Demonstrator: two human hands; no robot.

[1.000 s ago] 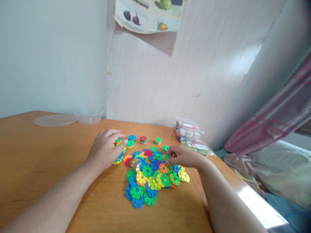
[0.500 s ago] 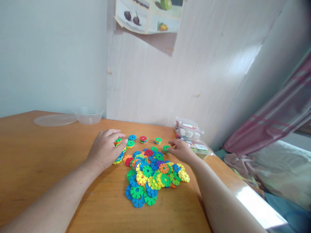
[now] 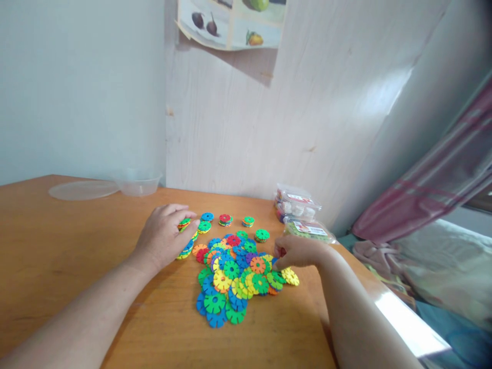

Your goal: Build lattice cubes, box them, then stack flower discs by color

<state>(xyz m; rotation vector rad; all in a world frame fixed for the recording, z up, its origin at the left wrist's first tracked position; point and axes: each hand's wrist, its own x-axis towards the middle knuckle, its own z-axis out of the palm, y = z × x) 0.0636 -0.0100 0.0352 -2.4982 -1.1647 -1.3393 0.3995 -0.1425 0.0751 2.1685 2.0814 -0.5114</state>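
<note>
A loose pile of notched plastic discs [image 3: 230,269] in blue, green, yellow, orange and red lies on the table. My left hand [image 3: 163,236] rests at the left, thumb and fingers apart, cupped around short stacks of discs [image 3: 185,249] that it partly hides. My right hand [image 3: 298,251] is at the pile's right edge, fingers curled in a pinch at a blue disc [image 3: 274,262]; the fingertips are partly hidden. Behind the pile stand small disc stacks: blue-topped [image 3: 207,217], green-topped [image 3: 205,227], red-topped [image 3: 225,220], and two more green-topped ones, the nearer [image 3: 262,234] near my right hand.
Clear plastic food boxes [image 3: 298,202] stand at the back right, another box [image 3: 309,229] just behind my right hand. At the back left are a clear bowl [image 3: 138,183] and a round lid [image 3: 84,190]. A wall bounds the wooden table [image 3: 277,333] behind; bedding lies right.
My right hand has left the green-topped stack at the right and come nearer, down to the pile's right edge. The left hand stays at its stacks. The view has shifted slightly.
</note>
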